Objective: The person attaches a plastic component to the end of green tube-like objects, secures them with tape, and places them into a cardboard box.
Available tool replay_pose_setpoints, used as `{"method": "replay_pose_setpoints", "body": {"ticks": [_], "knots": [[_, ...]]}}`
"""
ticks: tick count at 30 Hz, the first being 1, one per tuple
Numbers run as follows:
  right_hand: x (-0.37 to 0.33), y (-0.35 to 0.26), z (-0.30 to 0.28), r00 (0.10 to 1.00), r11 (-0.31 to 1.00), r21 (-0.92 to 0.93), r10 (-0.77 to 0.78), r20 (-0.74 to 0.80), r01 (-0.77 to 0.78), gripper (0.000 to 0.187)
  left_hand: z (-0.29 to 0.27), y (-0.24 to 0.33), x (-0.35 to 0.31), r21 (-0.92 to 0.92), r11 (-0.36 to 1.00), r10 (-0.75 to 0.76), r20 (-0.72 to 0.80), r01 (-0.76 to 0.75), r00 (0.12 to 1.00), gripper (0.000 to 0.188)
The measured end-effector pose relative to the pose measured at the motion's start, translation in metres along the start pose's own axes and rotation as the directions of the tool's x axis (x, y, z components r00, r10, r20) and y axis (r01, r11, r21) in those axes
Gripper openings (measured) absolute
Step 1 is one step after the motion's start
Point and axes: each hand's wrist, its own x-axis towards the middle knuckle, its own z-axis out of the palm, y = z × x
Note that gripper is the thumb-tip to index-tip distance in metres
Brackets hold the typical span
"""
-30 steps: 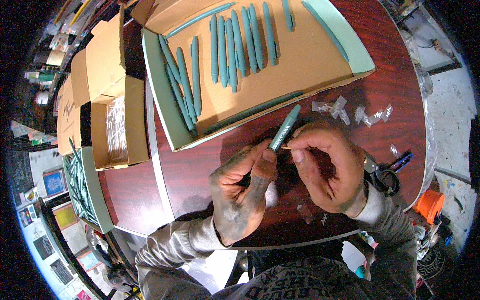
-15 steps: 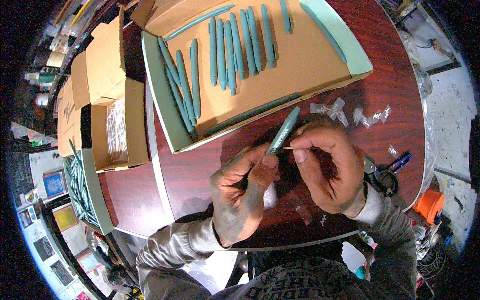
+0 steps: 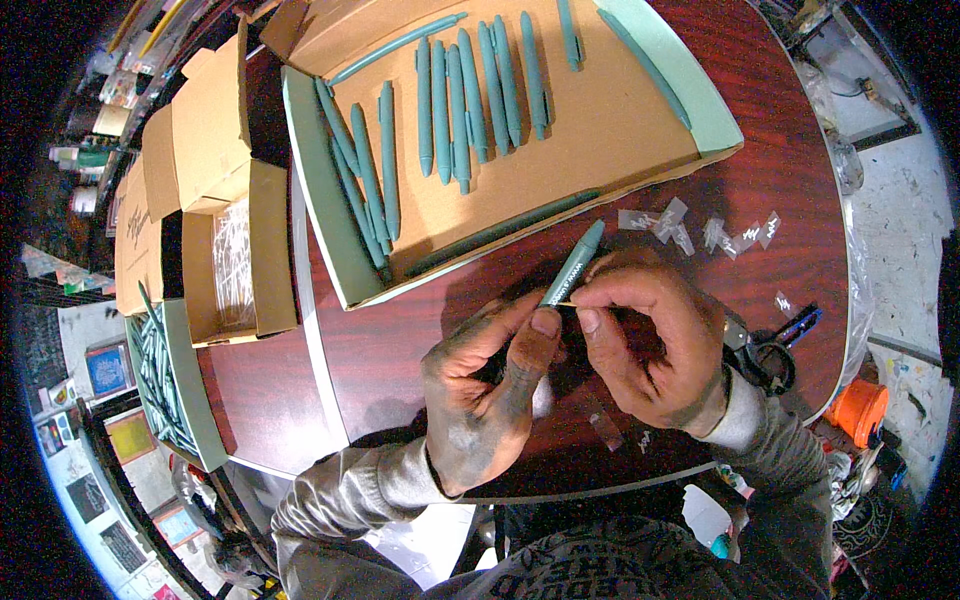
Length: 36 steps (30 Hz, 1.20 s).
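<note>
Between the thumb and fingers of my left hand (image 3: 485, 385) is a teal pen (image 3: 577, 262), tilted with its tip up and to the right and white printing along the barrel. My right hand (image 3: 655, 340) pinches a thin wooden stick (image 3: 568, 304), like a toothpick, whose end meets the pen's barrel just above my left thumb. Beyond the hands lies a shallow cardboard tray (image 3: 590, 130) with teal sides, holding several matching pens (image 3: 425, 110), some in a row and some along its edges.
Small clear film pieces (image 3: 670, 220) with white marks lie scattered right of the tray. Black-handled scissors (image 3: 770, 365) rest by my right wrist. At left stand an open brown box (image 3: 268, 240) of clear strips and a teal box (image 3: 205, 440) full of pens. An orange container (image 3: 858, 405) is beyond the table's right edge.
The pen and both hands have shifted very slightly. The stick stays at the barrel, its angle a little changed. The tray and loose pieces look the same.
</note>
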Motion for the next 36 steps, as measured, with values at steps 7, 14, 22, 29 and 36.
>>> {"method": "replay_pose_setpoints", "body": {"ticks": [7,14,22,29,36], "knots": [[0.0048,0.0012,-0.005,0.995,0.998,-0.008,-0.068,0.074,0.068,0.013,0.0016,0.0014,-0.0006,-0.01,0.999,-0.034,-0.021,0.034,0.999,0.026],[0.0054,-0.0013,-0.0047,0.996,0.997,-0.057,-0.044,0.082,0.048,0.014,0.003,0.0016,-0.0011,-0.006,0.999,-0.033,-0.028,0.033,0.999,0.026],[0.0038,0.0,-0.0017,0.997,0.995,-0.074,-0.056,0.057,0.06,0.013,0.0023,-0.0007,-0.001,-0.024,1.0,0.001,-0.022,-0.001,1.0,0.025],[0.0046,-0.0001,-0.0019,0.995,0.996,-0.054,-0.069,0.065,0.073,0.014,0.0006,-0.0013,-0.0014,-0.008,1.0,-0.026,0.001,0.026,1.0,0.026],[0.0056,0.0006,-0.0021,0.994,0.995,-0.056,-0.083,0.068,0.086,0.014,0.0043,-0.0027,-0.0015,-0.012,0.999,0.037,-0.025,-0.038,0.999,0.026]]}}
